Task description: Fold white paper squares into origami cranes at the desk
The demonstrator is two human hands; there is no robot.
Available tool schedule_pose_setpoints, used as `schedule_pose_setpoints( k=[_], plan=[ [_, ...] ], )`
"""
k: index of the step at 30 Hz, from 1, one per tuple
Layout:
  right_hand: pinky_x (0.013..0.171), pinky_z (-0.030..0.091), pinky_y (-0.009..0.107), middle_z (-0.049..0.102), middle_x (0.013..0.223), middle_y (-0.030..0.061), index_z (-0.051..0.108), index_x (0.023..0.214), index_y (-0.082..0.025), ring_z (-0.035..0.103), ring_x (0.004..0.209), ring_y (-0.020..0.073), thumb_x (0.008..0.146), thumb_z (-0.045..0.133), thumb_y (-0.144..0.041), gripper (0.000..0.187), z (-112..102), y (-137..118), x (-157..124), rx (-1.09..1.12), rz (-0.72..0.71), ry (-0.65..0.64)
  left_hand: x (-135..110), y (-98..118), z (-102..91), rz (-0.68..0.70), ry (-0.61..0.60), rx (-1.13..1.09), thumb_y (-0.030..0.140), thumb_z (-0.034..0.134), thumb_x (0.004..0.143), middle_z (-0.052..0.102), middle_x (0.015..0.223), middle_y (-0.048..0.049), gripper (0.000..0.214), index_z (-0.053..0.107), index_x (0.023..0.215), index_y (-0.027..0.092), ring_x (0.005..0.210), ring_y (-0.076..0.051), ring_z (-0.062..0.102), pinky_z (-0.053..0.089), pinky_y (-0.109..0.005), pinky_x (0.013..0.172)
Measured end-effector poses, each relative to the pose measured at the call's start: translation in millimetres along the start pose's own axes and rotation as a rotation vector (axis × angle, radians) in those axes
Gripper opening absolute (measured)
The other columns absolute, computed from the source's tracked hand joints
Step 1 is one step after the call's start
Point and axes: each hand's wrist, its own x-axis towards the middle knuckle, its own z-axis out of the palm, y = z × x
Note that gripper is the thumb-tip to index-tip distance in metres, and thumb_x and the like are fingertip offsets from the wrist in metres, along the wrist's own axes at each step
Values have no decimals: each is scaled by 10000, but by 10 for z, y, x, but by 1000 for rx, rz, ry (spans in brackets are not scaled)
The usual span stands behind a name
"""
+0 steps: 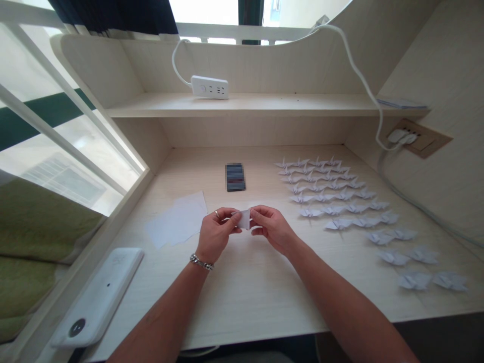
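Note:
Both hands meet above the middle of the pale wooden desk (249, 292). My left hand (215, 233), with a ring and a chain bracelet, pinches the left side of a small folded white paper (244, 218). My right hand (271, 228) pinches its right side. The paper is held just off the desk, between the fingertips of both hands. A loose stack of white paper sheets (177, 220) lies flat just left of my left hand.
Several folded white paper cranes (340, 201) lie in rows on the right of the desk. A phone (235, 177) lies face up behind the hands. A white device (100, 297) sits at the near left edge. A power strip (209, 86) rests on the shelf, its cable running to a wall socket (410, 137).

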Motion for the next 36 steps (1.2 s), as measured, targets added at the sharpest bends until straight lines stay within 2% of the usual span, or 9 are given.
schedule_pose_setpoints(
  k=[3,11,26,36],
  plan=[
    [570,453,227,655,738,11,697,837,-191,607,673,125,703,761,-406,261,3,2,7,-18,-37,51,-10,18,12,11,-3,52,360,793,658,693,760,-39,313,687,808,106,660,-141,654,575,-244,571],
    [571,459,234,670,748,19,707,843,-199,610,685,133,709,749,-435,274,-26,31,26,-28,-39,38,-7,28,6,1,8,62,392,798,638,695,754,-46,335,700,789,109,638,-142,639,561,-248,543],
    [546,467,226,634,713,-2,704,820,-202,583,653,113,676,775,-447,293,-29,37,12,49,3,-25,14,-3,-26,-94,-93,-113,348,804,648,654,673,-11,280,682,751,118,605,-101,592,506,-198,524],
    [553,475,227,631,712,-2,701,807,-202,582,656,115,681,781,-420,264,-31,38,6,63,16,-45,10,21,-25,-151,-133,-175,341,817,629,652,669,-15,272,678,724,127,590,-95,581,493,-203,541]
  ],
)
